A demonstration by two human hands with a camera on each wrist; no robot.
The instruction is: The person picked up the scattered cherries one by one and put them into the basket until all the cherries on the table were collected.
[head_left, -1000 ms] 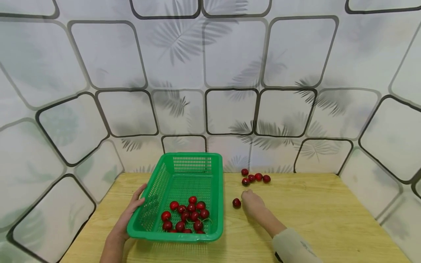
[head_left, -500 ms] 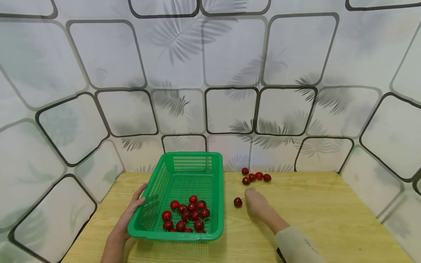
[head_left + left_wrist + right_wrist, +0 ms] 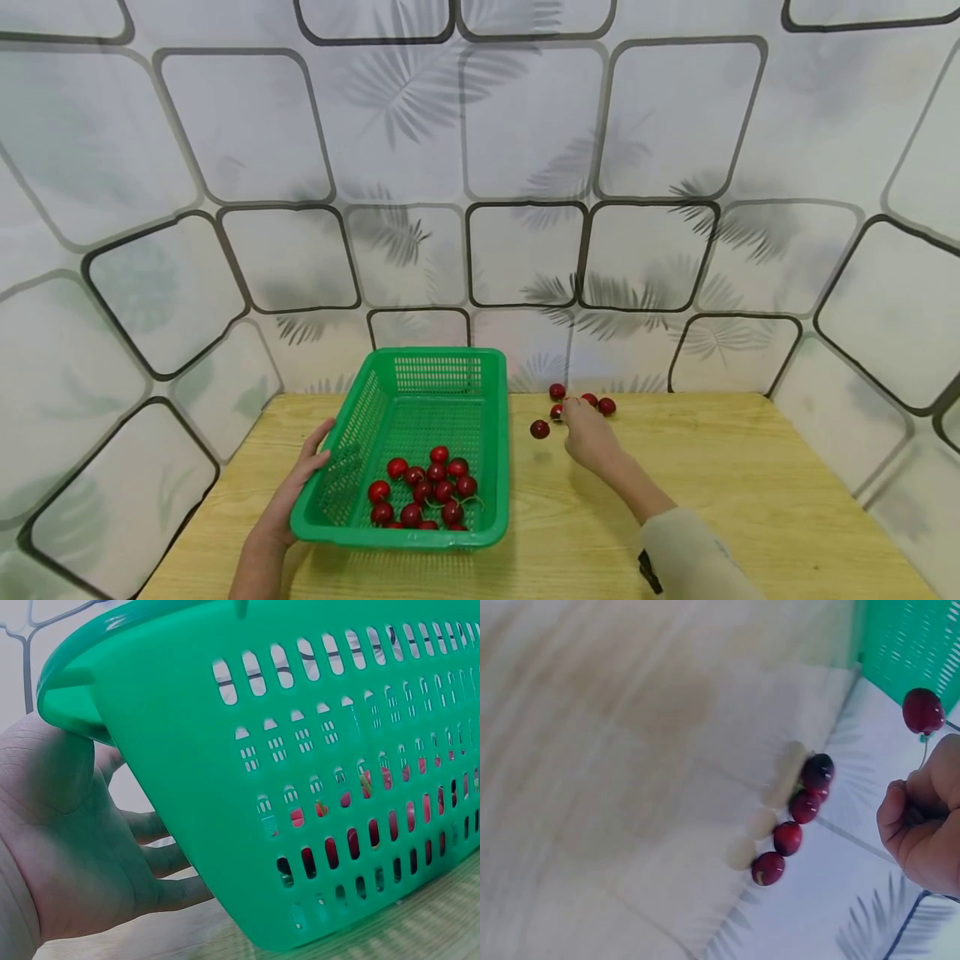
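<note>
My right hand point(image 3: 592, 435) pinches a dark red cherry point(image 3: 539, 429) by its thin stem. In the right wrist view that cherry point(image 3: 923, 711) stands out beyond the curled fingers, above the tabletop. Behind the hand lies a small group of loose cherries point(image 3: 607, 407), partly covered by it in the head view. My left hand point(image 3: 288, 492) rests against the left side of a green plastic basket point(image 3: 495, 467), thumb at the rim and fingers fairly straight along the outer wall. Several cherries point(image 3: 444, 492), some with green stems, sit in the near part of the basket.
The wooden table point(image 3: 675, 500) runs back to a wall covering point(image 3: 525, 258) with a printed stone and leaf pattern. This covering also rises on both sides. The basket stands left of the loose cherries, its slotted wall point(image 3: 180, 735) close to the left wrist camera.
My right hand has drawn the single cherry up off the table by its stem and moved away from me, toward the loose group. The left hand and basket have stayed in place.
</note>
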